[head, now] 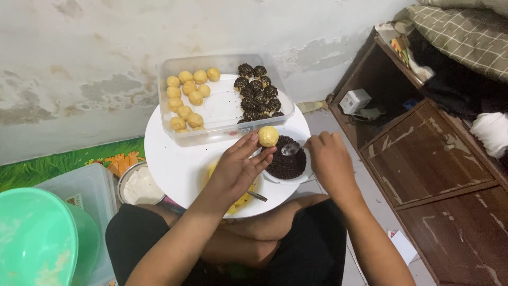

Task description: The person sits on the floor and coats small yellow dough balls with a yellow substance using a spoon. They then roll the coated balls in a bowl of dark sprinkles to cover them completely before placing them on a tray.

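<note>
Dough ball (pixel 268 136) pinched in left hand (pixel 235 168) grip, right hand (pixel 330 163) clamping spoon (pixel 290 149), over round white table (pixel 169 159) by stained wall (pixel 79 58)

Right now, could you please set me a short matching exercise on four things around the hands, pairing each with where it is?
Things:
1. yellow dough ball
2. spoon
3. dark coated balls
4. green bowl

Places:
A. right side of the clear container
B. fingertips of the left hand
C. lower left, beside the person's knee
D. in the right hand, over the bowl of dark sprinkles

Pairs: 1-B, 2-D, 3-A, 4-C
</note>
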